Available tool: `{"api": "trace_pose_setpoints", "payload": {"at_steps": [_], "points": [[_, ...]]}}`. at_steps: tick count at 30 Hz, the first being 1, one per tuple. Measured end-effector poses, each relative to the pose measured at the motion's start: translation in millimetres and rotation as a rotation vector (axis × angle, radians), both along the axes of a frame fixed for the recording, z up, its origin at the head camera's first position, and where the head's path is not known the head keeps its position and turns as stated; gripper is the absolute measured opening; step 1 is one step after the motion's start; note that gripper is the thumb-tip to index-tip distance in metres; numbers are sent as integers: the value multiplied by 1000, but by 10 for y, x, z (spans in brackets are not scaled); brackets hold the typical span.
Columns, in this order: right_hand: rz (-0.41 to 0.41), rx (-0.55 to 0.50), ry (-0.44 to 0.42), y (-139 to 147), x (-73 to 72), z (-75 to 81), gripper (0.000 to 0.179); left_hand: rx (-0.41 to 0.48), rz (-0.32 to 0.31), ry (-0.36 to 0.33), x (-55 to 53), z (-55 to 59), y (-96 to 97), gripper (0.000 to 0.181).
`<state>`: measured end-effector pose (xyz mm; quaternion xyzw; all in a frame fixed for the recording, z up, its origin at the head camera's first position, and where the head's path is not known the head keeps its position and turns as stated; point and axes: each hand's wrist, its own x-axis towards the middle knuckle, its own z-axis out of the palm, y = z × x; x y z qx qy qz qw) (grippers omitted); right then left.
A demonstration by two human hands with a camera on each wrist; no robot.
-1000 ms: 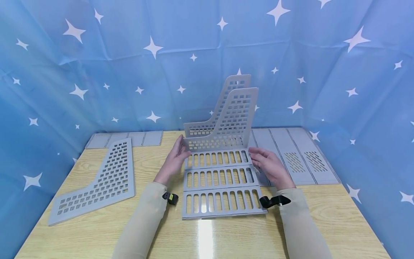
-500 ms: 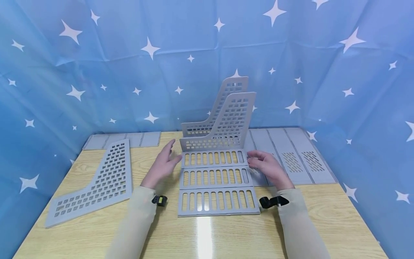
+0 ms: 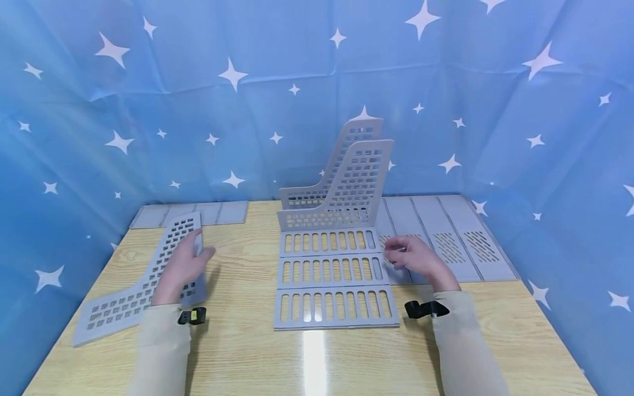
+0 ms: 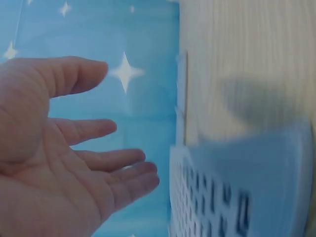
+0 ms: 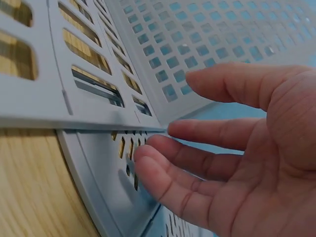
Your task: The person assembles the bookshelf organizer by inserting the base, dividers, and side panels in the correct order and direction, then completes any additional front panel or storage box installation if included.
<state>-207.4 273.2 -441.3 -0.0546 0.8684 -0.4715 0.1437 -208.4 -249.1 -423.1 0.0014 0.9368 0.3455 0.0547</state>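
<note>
A grey slotted panel in three hinged-looking sections [image 3: 337,288] lies mid-table. At its far end two grey perforated side panels stand upright, a nearer one [image 3: 354,181] and a farther one [image 3: 303,190]. My left hand [image 3: 183,265] hovers above a third perforated side panel [image 3: 114,309], which lies flat on the left. In the left wrist view its fingers are spread and nothing is between them and the thumb. My right hand [image 3: 417,258] is beside the slotted panel's right edge, fingers loosely bent and holding nothing; contact with the edge cannot be told.
Grey folded panels with small slits [image 3: 448,231] lie flat at the back right, partly under the right hand. Smaller flat grey panels [image 3: 205,213] lie at the back left. A blue star-printed curtain [image 3: 277,66] hangs behind the wooden table [image 3: 247,363].
My left hand has left the upright panel's left edge and moved left over the flat side panel. My right hand has shifted slightly right. The upright panels still stand.
</note>
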Motion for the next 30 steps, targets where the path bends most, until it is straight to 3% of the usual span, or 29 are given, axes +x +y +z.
{"api": "trace_pose_setpoints", "payload": {"at_steps": [11,14,20,30], "points": [[20,76,5,-89,9,-57,46,-130,214,-193,0,-151,-342,90],[16,104,8,-126,1,-62,45,-186,246,-222,27,-169,-397,96],[-1,110,-17,-173,0,-58,43,-249,310,-246,79,-151,-475,104],[-2,109,-48,-170,-36,-62,48,-199,412,-193,86,-208,-594,106]]}}
